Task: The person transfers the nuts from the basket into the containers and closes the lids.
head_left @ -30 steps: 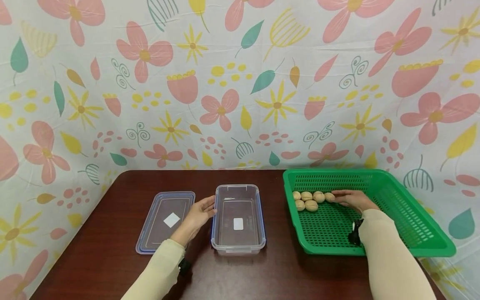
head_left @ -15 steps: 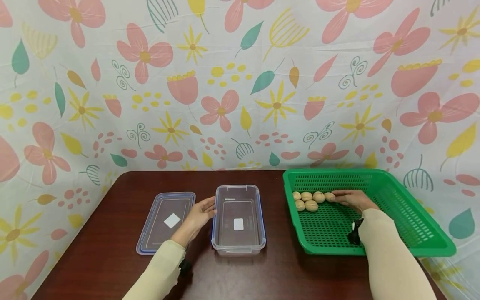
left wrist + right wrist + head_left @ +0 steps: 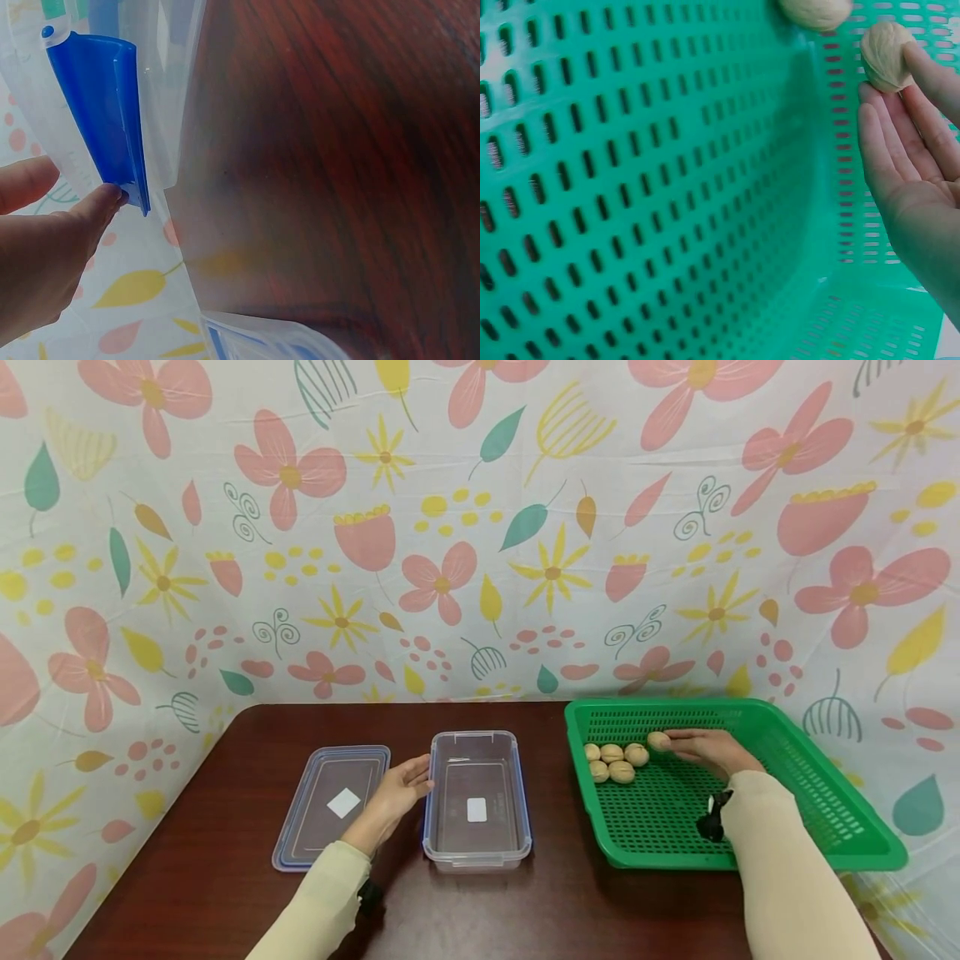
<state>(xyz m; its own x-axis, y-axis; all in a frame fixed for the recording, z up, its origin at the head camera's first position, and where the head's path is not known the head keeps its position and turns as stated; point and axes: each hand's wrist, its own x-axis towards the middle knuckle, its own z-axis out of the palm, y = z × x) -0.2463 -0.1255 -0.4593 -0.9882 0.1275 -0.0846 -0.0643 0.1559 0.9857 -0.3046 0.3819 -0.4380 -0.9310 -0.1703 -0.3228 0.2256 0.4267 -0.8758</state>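
A walnut (image 3: 658,741) is pinched in my right hand (image 3: 708,750), raised a little over the floor of the green plastic basket (image 3: 660,839). In the right wrist view, thumb and fingertips hold this walnut (image 3: 886,56) from its near side. Several other walnuts (image 3: 621,772) lie together at the basket's left. My left hand (image 3: 397,793) is at the left side of a clear plastic container (image 3: 477,777), which stands lidless with a white label inside. Up close in the left wrist view, a fingertip touches the container's blue side latch (image 3: 105,112); the fingers look relaxed.
The clear lid (image 3: 330,810) with a blue rim lies flat left of the container, beneath and beside my left forearm. All stand on a dark red-brown wooden table (image 3: 202,827). A floral cloth (image 3: 480,527) hangs behind the table.
My right hand has lifted the walnut slightly up and away from the others in the basket. The left hand and the container stay where they were.
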